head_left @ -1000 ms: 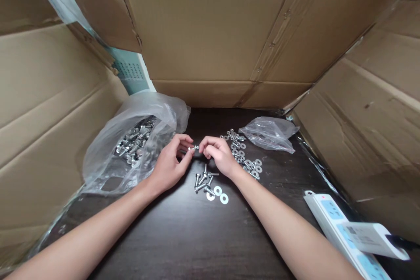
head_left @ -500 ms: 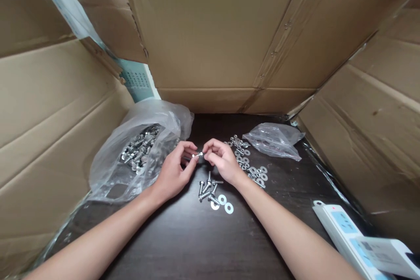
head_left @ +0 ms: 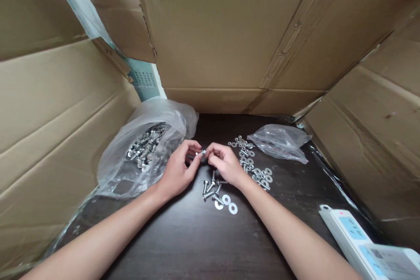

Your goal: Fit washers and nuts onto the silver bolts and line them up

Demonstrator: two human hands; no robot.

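Observation:
Both my hands meet over the middle of a dark table (head_left: 183, 245). My left hand (head_left: 179, 170) pinches a small silver bolt (head_left: 201, 153) between thumb and fingers. My right hand (head_left: 225, 162) is closed in a pinch on the bolt's other end, on a small part I cannot make out. Just below the hands lie a few loose bolts (head_left: 210, 188) and three flat washers (head_left: 226, 202). A spread of small washers and nuts (head_left: 252, 164) lies right of my right hand.
A large clear plastic bag of bolts (head_left: 144, 148) sits at the left. A small crumpled plastic bag (head_left: 278, 142) lies at the right. A white power strip (head_left: 364, 245) rests at the lower right corner. Cardboard walls (head_left: 229, 30) enclose the table on three sides.
The view has shifted, so everything sits slightly lower and to the right. My hands stay together on the bolt, fingers closing in a little tighter.

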